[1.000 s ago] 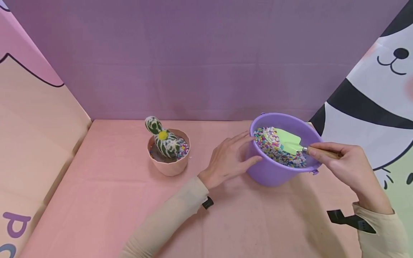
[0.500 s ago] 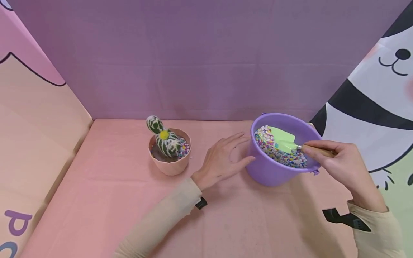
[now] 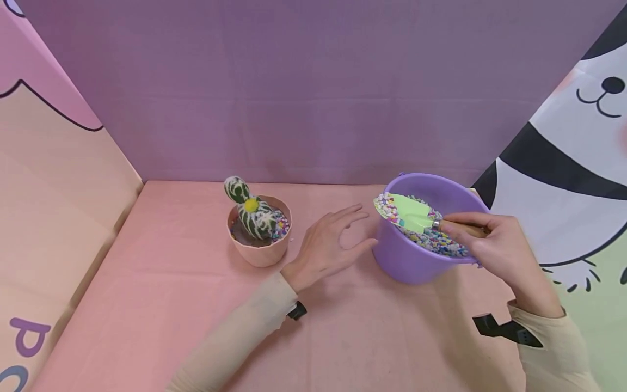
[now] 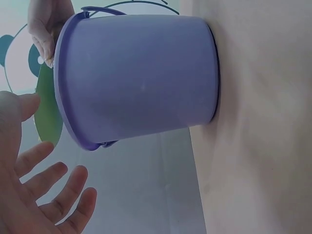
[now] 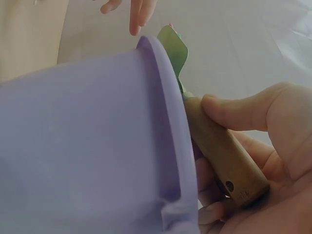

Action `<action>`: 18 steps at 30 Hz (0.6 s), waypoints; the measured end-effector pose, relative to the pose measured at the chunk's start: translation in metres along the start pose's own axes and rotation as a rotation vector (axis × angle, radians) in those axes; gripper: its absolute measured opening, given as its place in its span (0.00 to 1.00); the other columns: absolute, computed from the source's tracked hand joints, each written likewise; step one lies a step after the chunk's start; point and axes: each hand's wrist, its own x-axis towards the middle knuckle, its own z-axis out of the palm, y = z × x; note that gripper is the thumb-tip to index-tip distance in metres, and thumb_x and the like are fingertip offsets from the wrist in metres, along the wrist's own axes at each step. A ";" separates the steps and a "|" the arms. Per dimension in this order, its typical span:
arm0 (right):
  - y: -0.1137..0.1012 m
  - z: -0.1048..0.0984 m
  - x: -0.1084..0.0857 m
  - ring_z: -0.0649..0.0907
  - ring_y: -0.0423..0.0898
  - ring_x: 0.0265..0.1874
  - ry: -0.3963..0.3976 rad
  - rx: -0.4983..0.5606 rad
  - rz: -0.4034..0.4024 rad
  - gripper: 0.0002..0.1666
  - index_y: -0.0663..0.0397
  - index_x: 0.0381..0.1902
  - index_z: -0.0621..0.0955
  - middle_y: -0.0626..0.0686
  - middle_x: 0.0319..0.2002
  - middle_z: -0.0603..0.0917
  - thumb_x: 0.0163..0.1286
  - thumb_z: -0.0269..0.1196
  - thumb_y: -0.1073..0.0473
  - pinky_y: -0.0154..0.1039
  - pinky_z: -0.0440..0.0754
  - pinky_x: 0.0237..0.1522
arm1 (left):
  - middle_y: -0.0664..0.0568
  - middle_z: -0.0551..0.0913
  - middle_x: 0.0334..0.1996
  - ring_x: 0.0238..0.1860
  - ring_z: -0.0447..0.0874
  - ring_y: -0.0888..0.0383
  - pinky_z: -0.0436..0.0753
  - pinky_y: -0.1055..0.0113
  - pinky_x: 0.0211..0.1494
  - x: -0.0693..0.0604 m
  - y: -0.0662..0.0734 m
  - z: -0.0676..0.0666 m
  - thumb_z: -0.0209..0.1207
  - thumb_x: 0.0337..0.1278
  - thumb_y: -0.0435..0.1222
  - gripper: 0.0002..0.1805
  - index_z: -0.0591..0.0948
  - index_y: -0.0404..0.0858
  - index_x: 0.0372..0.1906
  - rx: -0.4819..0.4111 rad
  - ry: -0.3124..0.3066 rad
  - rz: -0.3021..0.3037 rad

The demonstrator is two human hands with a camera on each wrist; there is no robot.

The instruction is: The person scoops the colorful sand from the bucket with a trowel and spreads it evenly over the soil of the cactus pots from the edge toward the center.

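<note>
My right hand (image 3: pixel 502 250) grips the wooden handle of a light green hand trowel (image 3: pixel 413 213). Small multicoloured pebbles (image 3: pixel 387 208) lie on the front of its blade, which is over the left rim of a purple bucket (image 3: pixel 411 267). More of the same pebbles fill the lower part of that bucket. In the right wrist view the thumb presses along the wooden handle (image 5: pixel 226 151). My left hand (image 3: pixel 325 247) is held left of the bucket, fingers spread and touching nothing. In the left wrist view the trowel blade (image 4: pixel 48 105) shows just above the bucket's rim.
A peach pot (image 3: pixel 259 255) with a green and white cactus (image 3: pixel 254 220) stands left of my left hand, some pebbles inside it. Behind the pink tabletop (image 3: pixel 161 283) rises a purple wall (image 3: pixel 313 92); printed panels flank both sides.
The loaded trowel has risen from the pebbles and moved left to the bucket's rim. My left hand has drawn back leftward from the bucket.
</note>
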 end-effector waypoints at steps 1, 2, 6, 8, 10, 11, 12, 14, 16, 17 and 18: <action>-0.001 0.002 0.000 0.87 0.23 0.36 -0.001 0.007 0.002 0.24 0.52 0.56 0.90 0.27 0.38 0.91 0.71 0.73 0.44 0.27 0.83 0.31 | 0.60 0.76 0.76 0.74 0.79 0.56 0.75 0.53 0.78 -0.001 -0.001 -0.001 0.66 0.66 0.60 0.31 0.81 0.54 0.70 -0.004 0.004 0.003; -0.001 0.003 0.001 0.87 0.21 0.37 -0.005 0.013 -0.006 0.24 0.54 0.56 0.90 0.28 0.39 0.92 0.72 0.73 0.45 0.24 0.83 0.34 | 0.60 0.77 0.76 0.73 0.79 0.56 0.77 0.53 0.77 -0.001 -0.002 -0.002 0.67 0.66 0.59 0.31 0.82 0.53 0.70 -0.008 0.008 0.007; -0.004 0.009 0.003 0.87 0.19 0.41 -0.006 0.025 -0.027 0.24 0.57 0.56 0.90 0.27 0.39 0.91 0.72 0.73 0.47 0.18 0.81 0.41 | 0.59 0.78 0.75 0.70 0.82 0.56 0.83 0.55 0.68 -0.003 -0.007 -0.005 0.67 0.66 0.59 0.31 0.82 0.53 0.70 -0.016 0.011 0.006; -0.005 0.010 0.004 0.86 0.19 0.41 -0.008 0.017 -0.050 0.23 0.58 0.56 0.90 0.26 0.39 0.90 0.72 0.73 0.48 0.17 0.81 0.42 | 0.60 0.78 0.75 0.69 0.82 0.57 0.85 0.56 0.65 -0.004 -0.008 -0.008 0.67 0.66 0.59 0.31 0.82 0.53 0.70 -0.015 0.009 -0.001; -0.006 0.012 0.006 0.86 0.18 0.41 -0.009 0.012 -0.055 0.24 0.58 0.57 0.90 0.24 0.39 0.90 0.72 0.73 0.48 0.16 0.80 0.42 | 0.61 0.78 0.75 0.69 0.83 0.58 0.85 0.57 0.65 -0.006 -0.010 -0.010 0.66 0.66 0.60 0.31 0.82 0.54 0.70 -0.006 0.006 -0.012; -0.007 0.012 0.006 0.86 0.18 0.41 -0.011 0.013 -0.053 0.24 0.57 0.57 0.90 0.24 0.39 0.90 0.72 0.73 0.47 0.16 0.80 0.42 | 0.62 0.78 0.74 0.69 0.83 0.58 0.84 0.58 0.66 -0.007 -0.010 -0.011 0.66 0.66 0.60 0.31 0.82 0.54 0.70 -0.004 0.005 -0.016; -0.008 0.013 0.007 0.86 0.18 0.41 -0.013 0.015 -0.053 0.24 0.57 0.57 0.90 0.25 0.39 0.90 0.72 0.73 0.47 0.16 0.80 0.42 | 0.62 0.78 0.74 0.69 0.82 0.58 0.83 0.58 0.67 -0.007 -0.011 -0.012 0.66 0.66 0.60 0.31 0.82 0.54 0.70 -0.004 0.006 -0.018; -0.010 0.015 0.008 0.87 0.19 0.41 -0.018 0.019 -0.054 0.24 0.58 0.56 0.90 0.27 0.39 0.91 0.71 0.74 0.47 0.17 0.81 0.42 | 0.62 0.79 0.74 0.69 0.82 0.59 0.83 0.58 0.68 -0.009 -0.013 -0.013 0.65 0.67 0.60 0.31 0.82 0.55 0.70 -0.002 0.006 -0.024; -0.012 0.018 0.009 0.87 0.20 0.41 -0.025 0.025 -0.051 0.25 0.58 0.57 0.90 0.29 0.40 0.91 0.71 0.74 0.47 0.17 0.81 0.42 | 0.62 0.79 0.73 0.69 0.82 0.58 0.83 0.58 0.68 -0.011 -0.015 -0.015 0.65 0.67 0.60 0.31 0.82 0.54 0.70 -0.011 0.010 -0.025; -0.013 0.019 0.009 0.87 0.20 0.41 -0.027 0.029 -0.050 0.25 0.58 0.57 0.90 0.30 0.40 0.92 0.71 0.74 0.47 0.17 0.81 0.42 | 0.61 0.79 0.73 0.69 0.83 0.58 0.83 0.58 0.68 -0.012 -0.016 -0.016 0.66 0.67 0.59 0.30 0.82 0.53 0.70 -0.024 0.012 -0.023; -0.014 0.020 0.009 0.87 0.20 0.41 -0.031 0.035 -0.051 0.25 0.58 0.57 0.89 0.30 0.40 0.92 0.71 0.74 0.47 0.17 0.82 0.43 | 0.60 0.79 0.73 0.68 0.83 0.57 0.83 0.58 0.68 -0.013 -0.017 -0.016 0.66 0.67 0.58 0.30 0.82 0.52 0.70 -0.033 0.015 -0.022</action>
